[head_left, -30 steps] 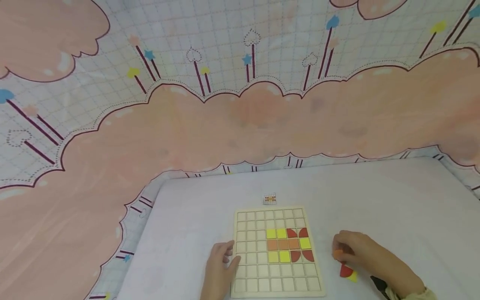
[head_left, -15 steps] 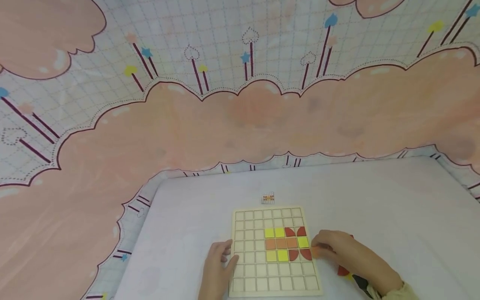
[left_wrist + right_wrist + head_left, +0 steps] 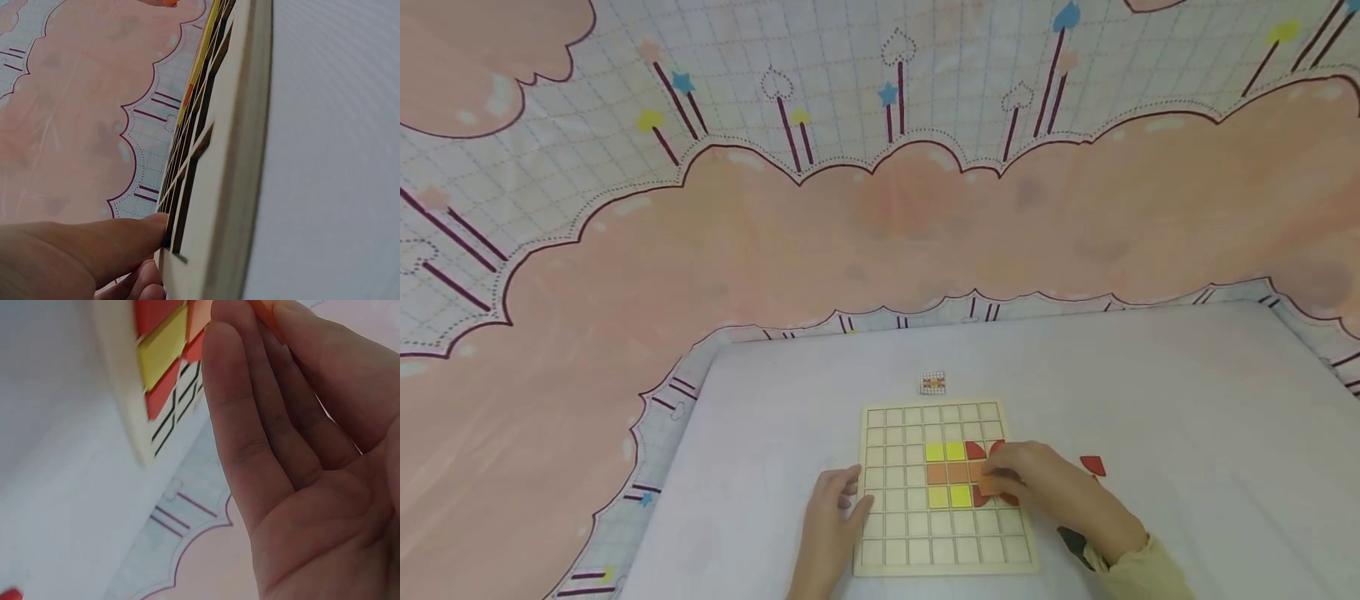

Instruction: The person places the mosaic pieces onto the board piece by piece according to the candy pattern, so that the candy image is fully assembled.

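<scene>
My right hand [image 3: 1052,492] pinches a small orange tile [image 3: 269,319] between thumb and fingers, over the right part of a wooden grid board [image 3: 946,570]. In the middle and right cells lie yellow square tiles [image 3: 955,451], orange squares [image 3: 937,473] and red quarter-round tiles [image 3: 974,451]. My right fingers cover some of these cells in the head view. At the board's left edge rests my left hand [image 3: 829,521], its thumb and forefinger touching the rim apart from each other. The left wrist view has the thumb [image 3: 125,240] against the board's edge.
A small printed pattern card [image 3: 932,383] lies behind the board. Loose red tiles [image 3: 1093,465] are on the white table [image 3: 1210,467], to the right, partly hidden by my right forearm. A cloth with pink cloud shapes [image 3: 925,225] hangs behind the table.
My right hand has carried the orange tile leftward from the loose tiles to above the board's right part. My left hand stays at the left edge. The head view has shifted slightly.
</scene>
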`<state>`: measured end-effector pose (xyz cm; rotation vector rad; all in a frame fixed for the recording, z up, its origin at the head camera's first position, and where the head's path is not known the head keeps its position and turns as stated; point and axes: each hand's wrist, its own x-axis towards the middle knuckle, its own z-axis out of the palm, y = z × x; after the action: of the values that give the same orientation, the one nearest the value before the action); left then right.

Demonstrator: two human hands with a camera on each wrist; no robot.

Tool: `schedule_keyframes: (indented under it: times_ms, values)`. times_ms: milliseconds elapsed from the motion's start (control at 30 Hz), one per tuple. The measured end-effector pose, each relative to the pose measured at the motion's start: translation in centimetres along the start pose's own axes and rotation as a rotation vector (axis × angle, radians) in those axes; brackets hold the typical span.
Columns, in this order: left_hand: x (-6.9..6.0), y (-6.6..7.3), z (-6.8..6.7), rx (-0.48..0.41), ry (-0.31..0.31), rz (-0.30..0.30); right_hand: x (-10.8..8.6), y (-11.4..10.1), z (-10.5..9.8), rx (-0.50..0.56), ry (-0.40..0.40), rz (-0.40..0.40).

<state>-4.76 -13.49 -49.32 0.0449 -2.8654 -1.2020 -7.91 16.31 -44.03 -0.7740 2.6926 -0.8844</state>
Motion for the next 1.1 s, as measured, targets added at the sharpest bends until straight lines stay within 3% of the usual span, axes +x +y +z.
schedule_keyframes:
  times_ms: [367, 567, 900, 1100]
  values:
    - [0.2, 0.4, -0.2, 0.028, -0.01, -0.033, 2.9, -2.4, 1.3, 0.13, -0.014, 0.025]
    - [0.2, 0.4, -0.2, 0.022, -0.002, -0.025, 4.3, -3.5, 2.0, 0.112, 0.04, 0.029]
    - [0.2, 0.5, -0.2, 0.013, -0.012, -0.034, 6.1, -4.1, 3.5, 0.088, 0.076, -0.035]
    - [0.2, 0.5, -0.3, 0.017, -0.02, -0.036, 6.8, -4.6, 4.2, 0.097, 0.09, -0.017]
